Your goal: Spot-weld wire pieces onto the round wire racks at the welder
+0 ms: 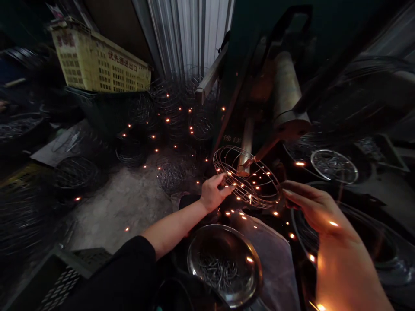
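"Two bare hands work amid flying sparks at a machine. Where is the wire basket (250, 190)?"

"Right of center in the frame, tilted, its round rim circling the lower end of a metal post (248, 140). Whether wire and post touch is hard to make out."

"And the fingers?"

"Those of the left hand (214, 192), below a black sleeve (129, 263), are clamped on the basket's near left side. The right hand (311, 205) has its fingers at the right edge; whether they grip the wire, I cannot tell."

"What lies closest?"

"A shiny metal bowl (223, 237), bottom center, holding short bent wire pieces (220, 272). A thick metal cylinder (288, 93) looms at upper right."

"And farther off?"

"At upper left, a yellow crate (100, 62) with red lettering sits atop a dark bin (103, 112). More wire frames (170, 175) crowd the dim floor (110, 198) left of center. Corrugated sheeting (194, 39) backs the scene at top center."
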